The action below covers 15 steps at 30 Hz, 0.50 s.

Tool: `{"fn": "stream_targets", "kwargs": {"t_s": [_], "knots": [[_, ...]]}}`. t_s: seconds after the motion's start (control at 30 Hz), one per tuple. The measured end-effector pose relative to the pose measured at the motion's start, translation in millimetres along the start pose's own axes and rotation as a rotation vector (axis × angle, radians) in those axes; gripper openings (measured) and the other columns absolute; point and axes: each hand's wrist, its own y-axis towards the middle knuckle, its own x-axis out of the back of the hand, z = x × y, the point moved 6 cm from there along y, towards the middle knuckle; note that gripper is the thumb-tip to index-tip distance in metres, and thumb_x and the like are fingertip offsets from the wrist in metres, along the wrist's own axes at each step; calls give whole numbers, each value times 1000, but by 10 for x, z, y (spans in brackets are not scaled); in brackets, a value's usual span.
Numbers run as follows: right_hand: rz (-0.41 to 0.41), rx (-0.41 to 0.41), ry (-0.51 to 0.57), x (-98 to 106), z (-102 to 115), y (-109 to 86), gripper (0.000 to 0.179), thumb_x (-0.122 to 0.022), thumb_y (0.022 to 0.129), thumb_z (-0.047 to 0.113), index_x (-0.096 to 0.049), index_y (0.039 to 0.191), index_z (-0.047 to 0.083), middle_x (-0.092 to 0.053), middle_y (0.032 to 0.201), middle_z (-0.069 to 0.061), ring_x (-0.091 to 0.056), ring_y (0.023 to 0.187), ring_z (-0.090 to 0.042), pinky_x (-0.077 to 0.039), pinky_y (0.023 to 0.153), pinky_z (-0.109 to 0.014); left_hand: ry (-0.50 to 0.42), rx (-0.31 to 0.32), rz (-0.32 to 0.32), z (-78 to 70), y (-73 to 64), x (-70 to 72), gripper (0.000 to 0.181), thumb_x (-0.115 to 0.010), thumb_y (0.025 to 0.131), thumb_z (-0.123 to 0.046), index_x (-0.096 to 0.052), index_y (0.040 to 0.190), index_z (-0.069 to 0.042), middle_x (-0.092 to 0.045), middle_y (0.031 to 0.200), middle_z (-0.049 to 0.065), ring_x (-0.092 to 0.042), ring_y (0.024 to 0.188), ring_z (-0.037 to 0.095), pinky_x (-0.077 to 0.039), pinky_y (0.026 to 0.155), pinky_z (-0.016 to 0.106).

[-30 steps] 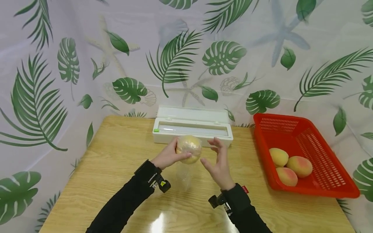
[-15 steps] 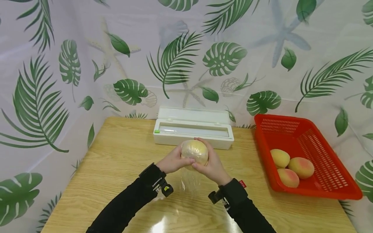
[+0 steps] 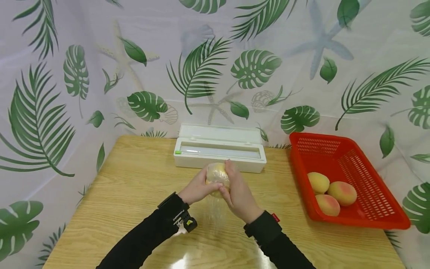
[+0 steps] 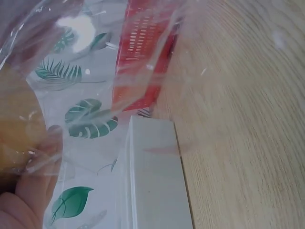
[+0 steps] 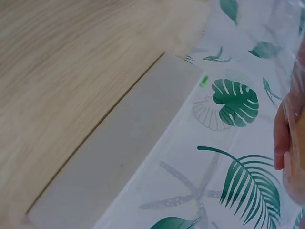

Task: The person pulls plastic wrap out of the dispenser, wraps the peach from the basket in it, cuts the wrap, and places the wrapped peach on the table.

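Note:
Between both hands, in front of the white box, a yellow peach is wrapped in clear cling film, whose loose end hangs below it. My left hand grips the fruit from the left, its thumb across the front. From the right my right hand holds it, thumb close to the left thumb and fingers over the far side. In the left wrist view the film stretches across the picture, with the peach at the left edge. The right wrist view shows only some fingertips beside the wrapped fruit.
A white cling film dispenser with its lid up stands at the table's back edge. On the right, a red plastic basket holds several peaches. Leaf-patterned cloth hangs behind the wooden table.
My right hand came in from the right, where it was apart from the peach, and took hold of it. It has since turned further over the fruit's right side. My left hand keeps its grip.

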Motion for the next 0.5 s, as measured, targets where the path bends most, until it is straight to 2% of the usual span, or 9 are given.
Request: {"fn": "stream_targets", "kwargs": {"t_s": [0.13, 0.17, 0.27, 0.33, 0.4, 0.5], "knots": [[-18, 136, -161, -36, 72, -20, 60, -21, 96, 41, -24, 131, -8, -30, 130, -27, -27, 122, -40, -26, 98, -47, 1, 6, -12, -151, -54, -30, 53, -56, 84, -4, -27, 128, 6, -48, 111, 18, -51, 88, 13, -45, 74, 27], [-2, 144, -179, -52, 71, -34, 63, -21, 95, 43, -20, 134, -6, -27, 133, -26, -24, 124, -39, -24, 97, -50, 5, 14, -9, -190, -70, -35, 53, -55, 84, -3, -27, 128, 6, -47, 113, 18, -51, 91, 14, -45, 75, 26], [71, 134, -220, -92, 60, -84, 70, -19, 93, 51, -4, 141, 2, -13, 142, -20, -15, 128, -38, -14, 97, -59, 20, 42, 1, -173, -67, -25, 54, -55, 84, -6, -26, 128, 5, -46, 115, 19, -51, 94, 17, -45, 78, 28], [113, 115, -214, -93, 45, -114, 71, -21, 91, 54, 1, 142, 10, -6, 145, -17, -11, 129, -37, -8, 95, -62, 55, 55, -5, -153, -51, -1, 58, -57, 83, -7, -23, 128, 4, -45, 115, 20, -51, 94, 20, -45, 77, 29], [128, 95, -134, -62, 30, -131, 69, -27, 90, 54, -4, 143, 17, -6, 145, -15, -10, 129, -37, -7, 94, -63, 100, 71, -21, -117, -28, 36, 64, -61, 80, -9, -21, 128, 4, -45, 114, 22, -53, 91, 21, -46, 75, 29], [70, 9, 120, 52, -42, -130, 68, -43, 88, 48, -19, 141, 14, -13, 143, -17, -14, 129, -35, -16, 94, -60, 151, 48, -20, -60, 21, 84, 69, -66, 75, -9, -22, 127, 1, -45, 113, 21, -53, 90, 22, -48, 72, 30]]}}
